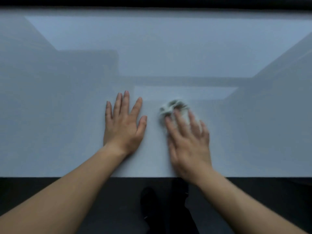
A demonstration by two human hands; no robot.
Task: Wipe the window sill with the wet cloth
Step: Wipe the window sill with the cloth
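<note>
The window sill [67, 132] is a broad, glossy pale grey-blue surface that fills most of the view and mirrors the window above. A small crumpled white-grey cloth [173, 107] lies on it right of centre. My right hand [189, 142] presses down on the cloth with spread fingers and is blurred by motion; only the cloth's far part shows beyond the fingertips. My left hand [124, 125] rests flat on the sill just left of the cloth, fingers apart, holding nothing.
A dark window frame [152, 2] runs along the far edge of the sill. The sill's near edge [67, 176] drops to a dark floor, where my dark-clothed legs and feet [152, 205] stand between my forearms.
</note>
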